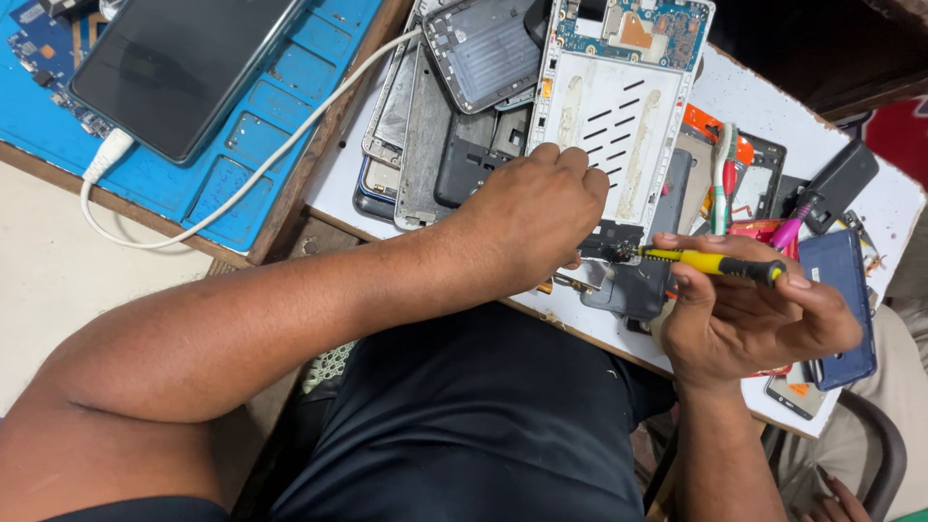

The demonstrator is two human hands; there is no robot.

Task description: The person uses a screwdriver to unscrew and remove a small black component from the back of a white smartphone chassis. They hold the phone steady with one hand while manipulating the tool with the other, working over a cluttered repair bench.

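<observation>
you're at the lower end of the opened phone frame (611,126), driver tip on a small dark board section (615,253) near its bottom edge. keep the yellow-handled screwdriver (713,262) in line with the screw, light downward pressure, turn from the fingertips only; whether the tip is truly seated is too small to tell from here. your right hand (744,314) is curled narrow around the handle, thumb and forefinger pinching it, black cap toward your fingertips. your left hand (536,213) is closed into a loose fist pressing down on the frame's lower part, knuckles up, nothing visibly held inside it. hold that brace firm so the frame doesn't skate on the white worktop (826,208). spare back covers (454,106) are stacked just beside the frame on the left; a blue phone (843,295) lies near your right hand, so mind your elbow room there.
</observation>
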